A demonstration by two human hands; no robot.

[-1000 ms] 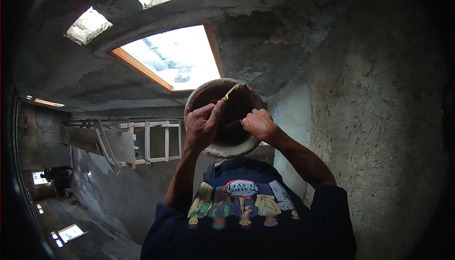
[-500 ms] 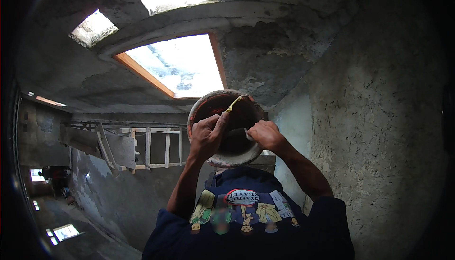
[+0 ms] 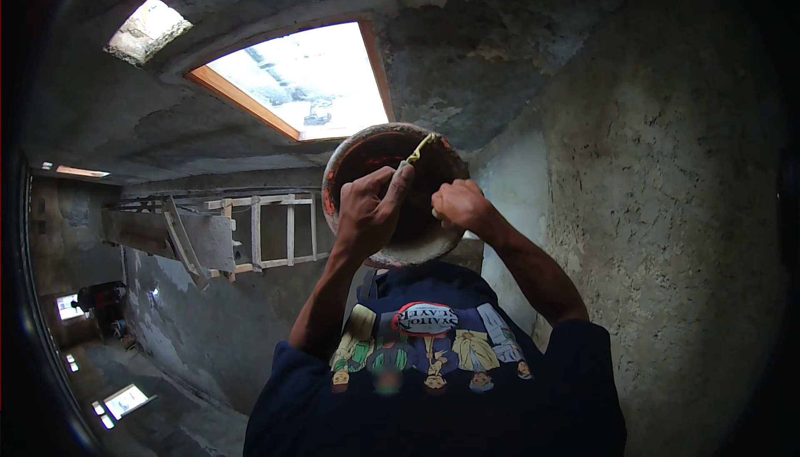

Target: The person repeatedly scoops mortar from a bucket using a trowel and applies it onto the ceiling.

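A round bucket (image 3: 398, 255) with an orange-red inside and a grey, crusted rim is tilted so that its dark mouth faces up in front of my chest. A twisted yellow cord (image 3: 423, 147) runs from the far rim down to my left hand (image 3: 367, 207). That hand is closed, with the cord's near end pinched at thumb and forefinger, over the left part of the mouth. Across from it, my right hand (image 3: 461, 205) makes a fist at the bucket's right rim. Whatever its fingers may hold is hidden.
A wooden ladder-like frame (image 3: 260, 232) and a board (image 3: 208, 240) stand to the left. Ahead is an opening with an orange wooden frame (image 3: 379, 69). A rough plastered wall (image 3: 642, 232) rises close on the right. Dark equipment (image 3: 102, 303) shows at far left.
The bucket and both hands sit higher in the picture, and the surroundings have shifted slightly too. My right hand has turned into a tighter fist. My left hand keeps its pinch on the cord.
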